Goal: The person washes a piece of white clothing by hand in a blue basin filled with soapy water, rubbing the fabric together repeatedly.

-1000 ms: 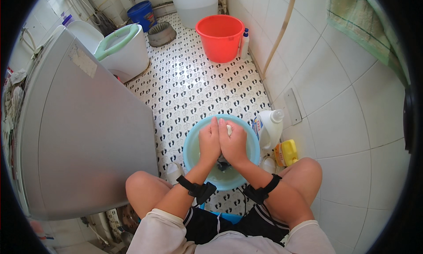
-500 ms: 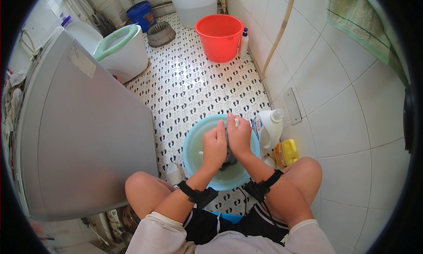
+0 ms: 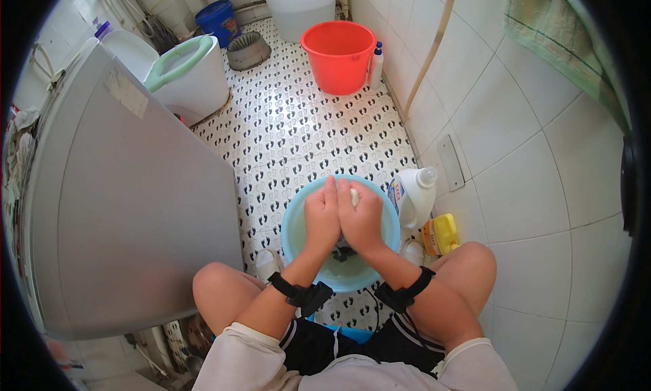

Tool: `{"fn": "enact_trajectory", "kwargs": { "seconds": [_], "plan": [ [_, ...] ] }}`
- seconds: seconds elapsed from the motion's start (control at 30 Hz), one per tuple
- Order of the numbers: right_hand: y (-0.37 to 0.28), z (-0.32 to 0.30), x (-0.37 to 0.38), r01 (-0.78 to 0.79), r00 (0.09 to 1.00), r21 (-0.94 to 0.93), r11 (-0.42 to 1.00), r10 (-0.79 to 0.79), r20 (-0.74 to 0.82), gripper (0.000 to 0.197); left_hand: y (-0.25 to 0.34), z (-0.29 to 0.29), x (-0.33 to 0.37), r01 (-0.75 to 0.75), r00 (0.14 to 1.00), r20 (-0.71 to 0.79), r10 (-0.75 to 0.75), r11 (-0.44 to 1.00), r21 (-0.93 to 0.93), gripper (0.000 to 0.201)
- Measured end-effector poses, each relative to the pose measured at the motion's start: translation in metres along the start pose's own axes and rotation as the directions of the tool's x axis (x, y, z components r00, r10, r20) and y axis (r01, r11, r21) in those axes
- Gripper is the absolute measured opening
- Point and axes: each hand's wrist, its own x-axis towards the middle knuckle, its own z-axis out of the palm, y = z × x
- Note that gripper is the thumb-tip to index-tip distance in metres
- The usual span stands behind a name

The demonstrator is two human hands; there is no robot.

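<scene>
A light blue basin (image 3: pixel 287 238) of cloudy water stands on the floor between my knees. Above it, my left hand (image 3: pixel 321 216) and my right hand (image 3: pixel 361 218) are pressed together, fingers closed round a bunched dark grey cloth (image 3: pixel 344 250). Most of the cloth is hidden by the hands; part hangs out below the wrists toward the water. A small white piece (image 3: pixel 354 198) shows by the right thumb; whether it belongs to the cloth I cannot tell. Black straps (image 3: pixel 405 290) with small boxes sit round both forearms.
Right of the basin, a white detergent bottle (image 3: pixel 415 200) and a yellow bottle (image 3: pixel 442 233) stand near the tiled wall. A grey appliance (image 3: pixel 135 201) fills the left side. Farther off are a red bucket (image 3: pixel 338 60), a toilet (image 3: pixel 196 82) and a blue bucket (image 3: pixel 217 19).
My hands have come closer together and shifted slightly left over the basin. Less of the grey cloth shows between them.
</scene>
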Motion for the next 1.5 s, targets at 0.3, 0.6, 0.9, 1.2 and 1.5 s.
{"fn": "enact_trajectory", "kwargs": {
  "seconds": [0.3,0.6,0.9,1.2,1.5],
  "plan": [
    [0.021,0.002,0.005,-0.041,0.999,-0.013,0.999,0.041,-0.019,0.034,-0.004,0.003,0.001,-0.047,0.999,-0.012,0.048,0.996,0.077,0.048],
    [0.009,0.001,0.002,-0.003,1.0,0.033,0.999,0.003,0.003,0.035,-0.012,0.0,0.005,-0.06,0.998,0.012,0.058,0.99,0.13,0.049],
    [0.017,0.002,0.001,0.0,0.999,-0.034,0.999,-0.001,-0.034,0.037,-0.008,0.003,0.0,-0.024,1.0,0.01,0.022,0.99,0.14,0.048],
    [0.017,0.004,-0.001,-0.039,0.999,-0.011,0.999,0.039,-0.001,0.034,-0.017,-0.001,0.002,-0.031,0.999,0.024,0.028,0.988,0.152,0.051],
    [0.016,0.009,-0.002,0.034,0.998,-0.004,0.999,-0.035,-0.056,0.037,-0.021,-0.001,0.005,0.004,1.0,0.015,-0.005,0.997,0.074,0.049]
  ]
}}
